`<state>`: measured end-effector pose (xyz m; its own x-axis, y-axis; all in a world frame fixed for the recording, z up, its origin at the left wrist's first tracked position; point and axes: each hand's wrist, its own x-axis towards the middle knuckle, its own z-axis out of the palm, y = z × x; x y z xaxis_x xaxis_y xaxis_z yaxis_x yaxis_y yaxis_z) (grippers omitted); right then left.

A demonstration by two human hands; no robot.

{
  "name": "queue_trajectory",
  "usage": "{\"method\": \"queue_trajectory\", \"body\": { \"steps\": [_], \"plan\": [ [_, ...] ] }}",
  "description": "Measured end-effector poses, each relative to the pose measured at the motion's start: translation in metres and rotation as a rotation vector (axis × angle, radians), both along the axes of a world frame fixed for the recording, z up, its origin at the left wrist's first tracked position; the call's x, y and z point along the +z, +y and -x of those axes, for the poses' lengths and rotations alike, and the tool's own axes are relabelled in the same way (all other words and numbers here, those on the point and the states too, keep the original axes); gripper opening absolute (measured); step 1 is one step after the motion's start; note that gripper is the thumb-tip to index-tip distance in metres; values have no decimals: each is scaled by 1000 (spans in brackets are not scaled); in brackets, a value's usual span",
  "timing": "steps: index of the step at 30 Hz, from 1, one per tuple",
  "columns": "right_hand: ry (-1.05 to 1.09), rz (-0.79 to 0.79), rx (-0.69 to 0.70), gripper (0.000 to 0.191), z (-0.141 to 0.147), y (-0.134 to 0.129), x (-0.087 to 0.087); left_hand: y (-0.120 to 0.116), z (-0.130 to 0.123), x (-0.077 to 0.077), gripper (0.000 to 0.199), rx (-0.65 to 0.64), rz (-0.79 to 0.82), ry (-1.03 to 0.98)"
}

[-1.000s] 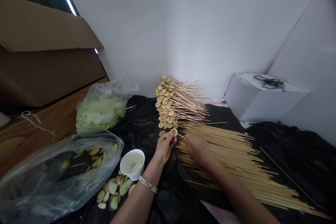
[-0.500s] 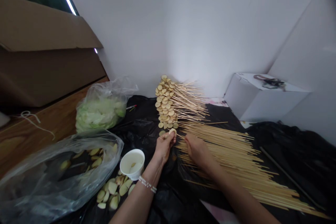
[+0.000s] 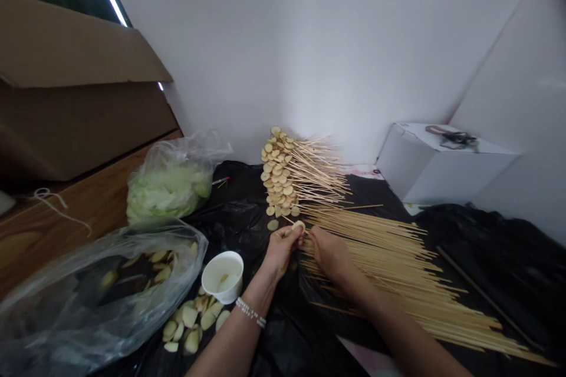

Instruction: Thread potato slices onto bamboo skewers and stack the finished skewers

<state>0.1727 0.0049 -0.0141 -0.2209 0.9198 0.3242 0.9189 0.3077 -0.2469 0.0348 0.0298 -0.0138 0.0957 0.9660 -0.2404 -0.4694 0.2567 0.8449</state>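
Note:
My left hand (image 3: 280, 250) pinches a pale round vegetable slice (image 3: 298, 225) at its fingertips, and a thin bamboo skewer seems to pass through it. My right hand (image 3: 329, 256) is close beside it, its fingers closed at the skewer's end and resting above a wide spread of loose bamboo skewers (image 3: 398, 271). Beyond the hands lies a stack of finished skewers (image 3: 305, 174), their tips threaded with similar slices (image 3: 277, 174). One loose slice (image 3: 273, 225) lies on the black plastic sheet just above my left hand.
A white cup of cloudy liquid (image 3: 222, 277) stands left of my left wrist, beside loose pale vegetable pieces (image 3: 190, 321). Clear plastic bags hold more pieces (image 3: 154, 265) and green leaves (image 3: 168, 191). A cardboard box (image 3: 75, 94) and a white box (image 3: 442, 165) flank the sheet.
My left hand has moved right and slightly down, toward my right hand, carrying the slice along with it. The two hands now stand closer together.

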Motion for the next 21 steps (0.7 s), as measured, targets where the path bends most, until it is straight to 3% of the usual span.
{"method": "queue_trajectory", "body": {
  "steps": [8,16,21],
  "plan": [
    [-2,-139,45,23,1,2,-6,-1,-3,-2,35,10,-6,-31],
    [34,-189,-65,28,-16,9,1,6,7,7,34,-1,202,-434],
    [23,-186,-24,28,-17,7,4,8,10,6,25,17,223,-498]
  ]
}}
